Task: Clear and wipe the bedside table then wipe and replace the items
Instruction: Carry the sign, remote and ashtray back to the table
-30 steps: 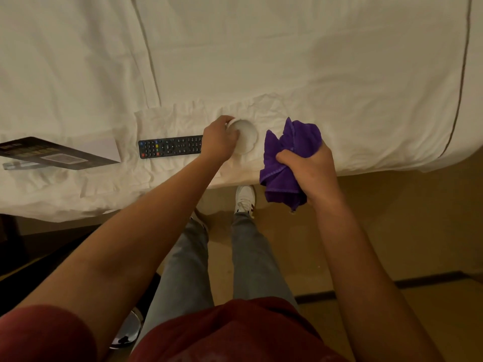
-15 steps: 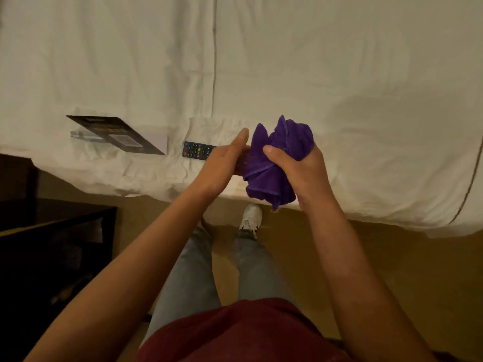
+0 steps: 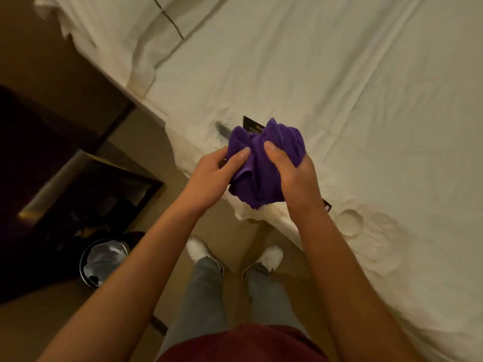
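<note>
View swung left since the earlier frame: lined round bin [image 3: 104, 259] and dark bedside surface [image 3: 86, 194] now show. Left hand [image 3: 211, 173], open before, now has fingers curled, pinching the fuzzy bunched purple cloth [image 3: 264, 163]; right hand [image 3: 292, 176] still clutches it above the wrinkled white bed [image 3: 366, 100] edge. Round white disc [image 3: 349, 222] lies on sheet.

The purple cloth [image 3: 264, 163] looked like soft, matt terry with a fine ribbed nap, bunched into thick folds. Behind it, the bed sheet [image 3: 339, 87] was smooth, matt white fabric, creased near its edge. Peeking out from behind the cloth, a dark card [image 3: 252, 125] had a slightly glossy face. Down-left of the cloth, the waste bin [image 3: 104, 259] showed a shiny metal rim and a thin, crinkled plastic liner.
</note>
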The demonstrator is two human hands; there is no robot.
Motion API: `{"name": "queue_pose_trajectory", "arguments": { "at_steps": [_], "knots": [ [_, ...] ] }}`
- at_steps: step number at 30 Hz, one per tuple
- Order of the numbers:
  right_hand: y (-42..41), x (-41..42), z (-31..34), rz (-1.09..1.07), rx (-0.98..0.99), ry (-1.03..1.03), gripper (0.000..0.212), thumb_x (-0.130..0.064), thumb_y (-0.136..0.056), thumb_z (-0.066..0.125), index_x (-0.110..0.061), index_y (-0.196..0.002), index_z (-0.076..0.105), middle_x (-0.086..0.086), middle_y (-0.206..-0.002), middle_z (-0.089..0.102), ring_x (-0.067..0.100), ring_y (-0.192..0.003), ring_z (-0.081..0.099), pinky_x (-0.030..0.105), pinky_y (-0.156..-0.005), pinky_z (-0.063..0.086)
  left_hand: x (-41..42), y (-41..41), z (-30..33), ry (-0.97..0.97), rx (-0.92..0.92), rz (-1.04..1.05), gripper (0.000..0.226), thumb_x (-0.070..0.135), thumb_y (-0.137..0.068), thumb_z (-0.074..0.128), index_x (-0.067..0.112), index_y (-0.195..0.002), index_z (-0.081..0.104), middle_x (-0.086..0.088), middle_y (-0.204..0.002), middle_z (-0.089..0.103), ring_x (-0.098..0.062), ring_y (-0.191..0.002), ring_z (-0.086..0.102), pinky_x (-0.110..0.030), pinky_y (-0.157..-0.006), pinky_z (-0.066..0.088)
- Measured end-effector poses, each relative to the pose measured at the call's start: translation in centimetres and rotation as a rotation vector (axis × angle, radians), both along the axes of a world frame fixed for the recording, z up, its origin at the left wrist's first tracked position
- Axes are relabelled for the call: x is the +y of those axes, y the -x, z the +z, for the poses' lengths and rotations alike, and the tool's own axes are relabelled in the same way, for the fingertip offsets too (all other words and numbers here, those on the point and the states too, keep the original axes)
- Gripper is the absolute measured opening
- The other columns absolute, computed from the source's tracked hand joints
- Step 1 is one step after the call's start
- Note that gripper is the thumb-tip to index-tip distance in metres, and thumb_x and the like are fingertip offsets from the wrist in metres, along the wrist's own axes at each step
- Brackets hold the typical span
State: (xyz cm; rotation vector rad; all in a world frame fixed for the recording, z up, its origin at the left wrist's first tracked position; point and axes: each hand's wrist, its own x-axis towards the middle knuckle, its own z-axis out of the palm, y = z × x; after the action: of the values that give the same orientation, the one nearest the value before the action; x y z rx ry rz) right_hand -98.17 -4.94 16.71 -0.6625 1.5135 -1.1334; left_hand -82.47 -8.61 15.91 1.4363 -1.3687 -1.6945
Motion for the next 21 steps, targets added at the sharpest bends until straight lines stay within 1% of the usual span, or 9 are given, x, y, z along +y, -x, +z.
{"name": "queue_pose_trajectory", "arguments": {
  "at_steps": [2,4,8,10,12,15,17,19,21],
  "knots": [
    [-3.8,-2.0,0.4,0.024,0.005,0.007,0.036,-0.055,-0.078,0.072,-0.037,-0.109,0.07,-0.015,-0.105,0.076,0.005,-0.097,0.073,0.018,-0.076,0.057,-0.9,-4.0,0.3,0.001,-0.017,0.079,0.031,0.037,-0.104,0.054,0.012,-0.103,0.072,0.002,-0.089,0.076,-0.014,-0.085,0.073,-0.029,-0.077,0.058],
    [-7.4,-4.2,0.7,0.031,0.009,0.011,0.04,-0.059,-0.075,0.072,-0.036,-0.107,0.071,-0.015,-0.106,0.077,0.005,-0.098,0.073,0.023,-0.082,0.058,-1.7,-8.1,0.2,-0.038,-0.002,0.227,0.03,0.036,-0.104,0.056,0.011,-0.103,0.073,-0.004,-0.094,0.077,-0.022,-0.091,0.074,-0.036,-0.081,0.059],
    [-14.6,-8.9,1.2,0.067,-0.042,0.014,0.041,-0.054,-0.069,0.078,-0.034,-0.105,0.073,-0.01,-0.107,0.078,0.01,-0.101,0.074,0.036,-0.095,0.058,-3.5,-16.7,0.1,-0.098,0.031,0.413,0.041,0.051,-0.098,0.06,0.012,-0.093,0.07,-0.002,-0.083,0.073,-0.019,-0.081,0.071,-0.033,-0.075,0.057],
    [-18.6,-10.9,1.3,0.141,0.052,0.055,0.051,-0.048,-0.073,0.08,-0.029,-0.119,0.068,-0.006,-0.113,0.075,0.011,-0.104,0.072,0.034,-0.094,0.059,-4.0,-20.9,0.0,-0.07,0.043,0.385,0.031,0.047,-0.094,0.068,0.016,-0.099,0.07,0.002,-0.09,0.076,-0.018,-0.085,0.073,-0.033,-0.076,0.058],
    [-22.6,-12.4,1.4,0.236,0.155,0.145,0.049,-0.036,-0.08,0.079,-0.024,-0.124,0.064,-0.01,-0.112,0.072,0.007,-0.102,0.07,0.026,-0.087,0.059,-4.4,-24.6,-0.1,-0.035,-0.015,0.374,0.02,0.036,-0.092,0.074,0.028,-0.109,0.067,0.003,-0.1,0.078,-0.015,-0.091,0.075,-0.03,-0.078,0.062],
    [-28.4,-13.9,0.9,0.421,0.322,0.336,0.036,-0.026,-0.089,0.077,-0.025,-0.122,0.062,-0.019,-0.105,0.069,0.002,-0.101,0.068,0.02,-0.082,0.057,-5.6,-29.5,-0.7,-0.011,-0.122,0.558,0.007,0.024,-0.098,0.066,0.027,-0.105,0.067,-0.005,-0.1,0.076,-0.024,-0.093,0.074,-0.043,-0.081,0.062],
    [-32.2,-14.5,0.0,0.588,0.443,0.475,0.042,-0.021,-0.091,0.076,-0.017,-0.13,0.062,-0.01,-0.12,0.068,0.009,-0.112,0.065,0.033,-0.093,0.057,-6.6,-32.2,-1.0,-0.134,-0.012,0.76,0.016,0.025,-0.102,0.059,0.015,-0.11,0.07,-0.013,-0.106,0.076,-0.032,-0.102,0.073,-0.049,-0.09,0.06],
    [-35.9,-14.8,-1.3,0.759,0.61,0.64,0.048,-0.016,-0.088,0.078,-0.011,-0.133,0.064,0.005,-0.138,0.063,0.026,-0.131,0.057,0.049,-0.107,0.048,-7.5,-35.0,-1.4,-0.286,0.279,0.928,0.03,0.034,-0.103,0.056,0.014,-0.121,0.069,-0.012,-0.114,0.076,-0.03,-0.109,0.072,-0.047,-0.096,0.059],
    [-39.1,-15.2,-2.5,0.886,0.781,0.77,0.048,-0.02,-0.085,0.078,-0.012,-0.131,0.067,0.01,-0.148,0.057,0.034,-0.143,0.045,0.052,-0.115,0.038,-8.1,-37.7,-2.3,-0.337,0.551,0.987,0.047,0.05,-0.101,0.054,0.015,-0.128,0.068,-0.012,-0.123,0.074,-0.028,-0.116,0.07,-0.047,-0.104,0.054]
  ]
}}
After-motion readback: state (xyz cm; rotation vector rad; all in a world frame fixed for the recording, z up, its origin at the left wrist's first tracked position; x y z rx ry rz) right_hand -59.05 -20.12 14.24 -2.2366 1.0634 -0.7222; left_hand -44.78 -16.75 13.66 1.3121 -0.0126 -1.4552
